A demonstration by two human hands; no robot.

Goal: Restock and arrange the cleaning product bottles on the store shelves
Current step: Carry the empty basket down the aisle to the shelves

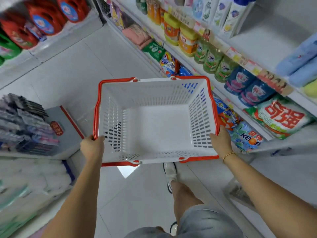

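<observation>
Basket (154, 95), white with a red rim, was held level over the aisle floor. Both red handles lay folded down on the rim, so the grip was on the rim itself. Left hand (92, 145) curled over the near-left corner, fingertips hooked inside. Right hand (220, 140) clamped the right edge just short of the near-right corner, thumb inside. Two-corner hold probably meant to keep the mouth flat and open for loading. Cleaning bottles sat on the right-hand shelving, none in the basket: yellow bottles (187, 42), green OMO bottles (211, 61), blue bottles (240, 79) along one shelf's front edge.
</observation>
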